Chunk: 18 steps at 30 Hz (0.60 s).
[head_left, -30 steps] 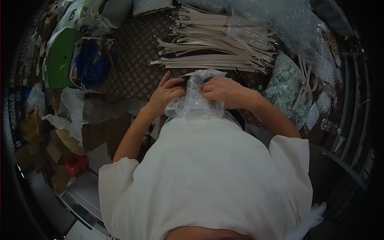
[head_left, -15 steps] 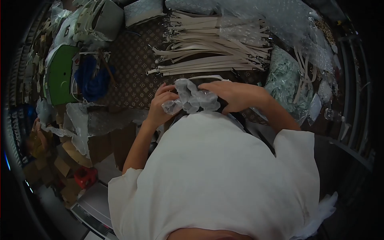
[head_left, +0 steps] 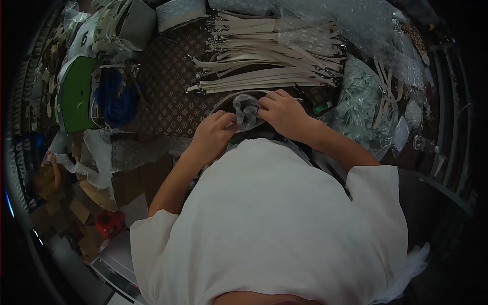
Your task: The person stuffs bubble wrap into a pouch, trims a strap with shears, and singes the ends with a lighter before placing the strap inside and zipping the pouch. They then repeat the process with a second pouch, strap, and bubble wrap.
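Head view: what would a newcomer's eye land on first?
Both hands, the left hand and right hand, meet at centre on a crumpled clear plastic wad over a dark rounded opening. Just beyond them lies a fanned pile of long beige straps with metal clips on the brown patterned mat. At far left sits a bright green flat panel.

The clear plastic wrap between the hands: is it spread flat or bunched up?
Bunched up. The clear plastic wrap is a crumpled wad pinched between the left hand and right hand.
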### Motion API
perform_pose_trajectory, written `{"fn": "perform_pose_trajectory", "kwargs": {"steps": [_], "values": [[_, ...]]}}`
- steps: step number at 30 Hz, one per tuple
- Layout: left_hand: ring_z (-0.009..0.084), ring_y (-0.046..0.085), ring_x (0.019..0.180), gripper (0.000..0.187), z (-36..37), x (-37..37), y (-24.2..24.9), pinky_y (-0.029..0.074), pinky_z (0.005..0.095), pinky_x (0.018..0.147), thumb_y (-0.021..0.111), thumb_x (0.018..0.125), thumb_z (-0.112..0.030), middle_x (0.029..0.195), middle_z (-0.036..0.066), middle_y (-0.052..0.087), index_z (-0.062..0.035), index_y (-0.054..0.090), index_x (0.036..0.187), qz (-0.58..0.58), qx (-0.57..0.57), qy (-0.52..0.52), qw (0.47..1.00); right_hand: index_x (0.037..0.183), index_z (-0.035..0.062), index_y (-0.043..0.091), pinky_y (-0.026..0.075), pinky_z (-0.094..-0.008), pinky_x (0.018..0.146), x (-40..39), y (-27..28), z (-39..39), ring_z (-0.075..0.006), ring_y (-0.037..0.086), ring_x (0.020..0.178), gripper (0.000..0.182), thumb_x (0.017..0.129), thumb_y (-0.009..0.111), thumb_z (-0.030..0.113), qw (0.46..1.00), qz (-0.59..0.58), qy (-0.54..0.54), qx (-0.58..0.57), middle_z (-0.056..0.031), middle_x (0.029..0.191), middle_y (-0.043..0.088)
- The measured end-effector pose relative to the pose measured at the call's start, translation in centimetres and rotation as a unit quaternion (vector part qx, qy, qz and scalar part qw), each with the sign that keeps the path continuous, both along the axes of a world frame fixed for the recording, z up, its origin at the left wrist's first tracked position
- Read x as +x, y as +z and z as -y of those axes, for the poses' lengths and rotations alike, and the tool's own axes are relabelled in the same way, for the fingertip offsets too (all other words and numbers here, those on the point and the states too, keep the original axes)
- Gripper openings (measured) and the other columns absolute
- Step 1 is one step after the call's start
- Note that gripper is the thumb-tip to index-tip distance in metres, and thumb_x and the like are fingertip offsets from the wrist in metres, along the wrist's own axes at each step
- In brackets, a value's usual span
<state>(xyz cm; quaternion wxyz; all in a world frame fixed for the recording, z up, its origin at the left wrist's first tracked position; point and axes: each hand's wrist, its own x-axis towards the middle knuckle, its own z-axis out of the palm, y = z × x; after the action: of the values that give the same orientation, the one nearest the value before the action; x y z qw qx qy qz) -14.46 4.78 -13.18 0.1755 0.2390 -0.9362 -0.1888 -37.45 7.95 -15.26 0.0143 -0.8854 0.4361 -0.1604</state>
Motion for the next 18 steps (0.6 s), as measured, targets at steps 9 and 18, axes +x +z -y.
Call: {"fn": "perform_pose_trajectory", "kwargs": {"steps": [9,18], "values": [[0.0239,0.052,0.089,0.013,-0.2,-1.4,-0.7,0.047,0.0307,0.074,0.054,0.066,-0.002,0.09,0.009,0.052,-0.001,0.062,0.076,0.239,-0.013,0.062,0.969,0.066,0.0107,0.064,0.04,-0.0307,0.071,0.4,0.6,0.4,-0.0193,0.054,0.078,0.01,0.068,0.055,0.015,0.971,-0.162,0.024,0.175,-0.0021,0.073,0.057],[0.0242,0.053,0.079,0.014,-0.3,-1.5,-2.6,0.046,0.0312,0.067,0.054,0.064,-0.011,0.081,0.011,0.055,-0.0023,0.061,0.074,0.169,0.047,-0.091,0.98,0.074,0.008,0.063,0.047,-0.0321,0.068,5.7,-3.4,5.5,-0.0234,0.056,0.081,0.011,0.065,0.061,0.013,0.988,-0.054,-0.03,0.142,-0.0068,0.08,0.059]]}}
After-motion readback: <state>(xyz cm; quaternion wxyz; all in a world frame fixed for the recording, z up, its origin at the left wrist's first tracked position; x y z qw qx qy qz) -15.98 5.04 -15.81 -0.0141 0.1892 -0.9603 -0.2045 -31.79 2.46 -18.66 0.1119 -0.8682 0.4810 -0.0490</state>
